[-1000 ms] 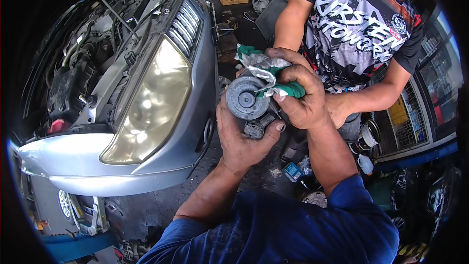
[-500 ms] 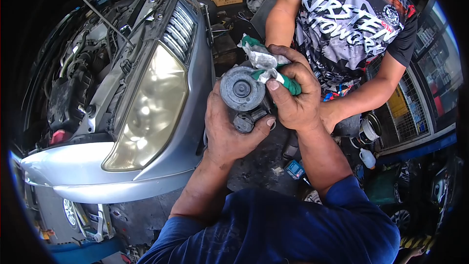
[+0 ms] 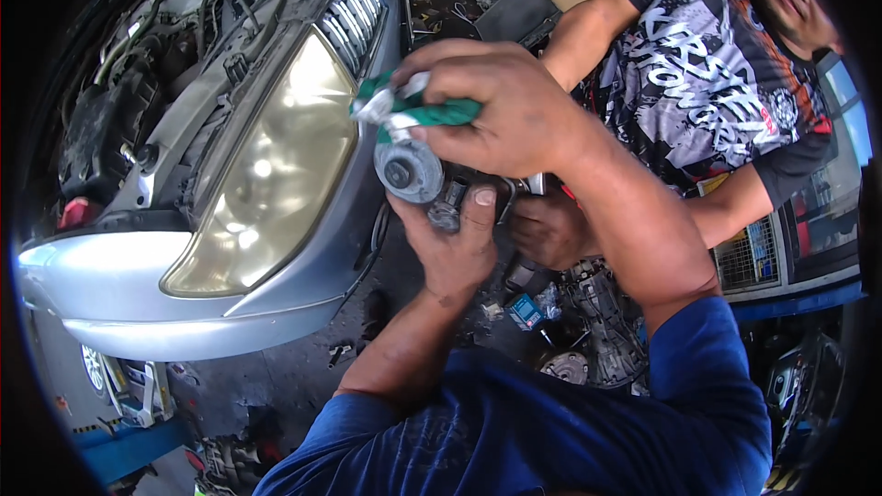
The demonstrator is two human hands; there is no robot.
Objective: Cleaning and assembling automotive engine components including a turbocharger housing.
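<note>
Evidently, the left grip (image 3: pixel 459 253) clasps a dull grey, round-faced part (image 3: pixel 410 172), the right grip (image 3: pixel 514 103) cloth (image 3: pixel 413 117).

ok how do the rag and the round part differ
The rag is green and white; the round part is grey. The rag is crumpled, while the round part has a regular circular face. The right hand grips the rag; the left hand holds the round part. Both are hand-held.
</note>
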